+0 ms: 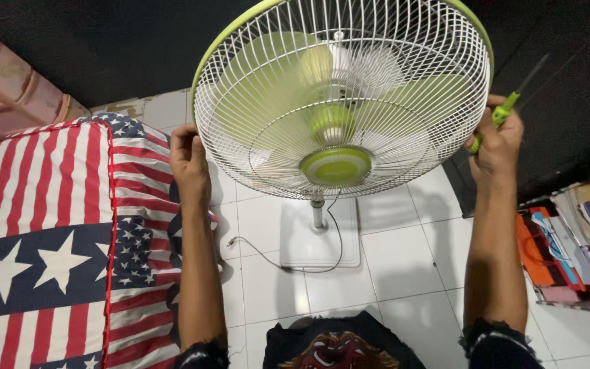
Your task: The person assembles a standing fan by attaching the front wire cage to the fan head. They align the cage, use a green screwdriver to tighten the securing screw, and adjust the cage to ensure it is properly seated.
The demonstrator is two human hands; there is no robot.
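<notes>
1. Left hand [187, 158] curls closed on the left rim of the fan grille [274, 130].
2. Right hand [498, 145] grips a green-handled screwdriver [504, 111] and presses against the grille's right rim.
3. Standing fan: green blades [329, 96] behind the white wire grille, white base [322, 239] on the tiled floor [404, 266].
4. Cord [268, 260] trails off the base's left front corner.
5. Star-and-stripe mattress [42, 225] along the floor's left edge.
</notes>
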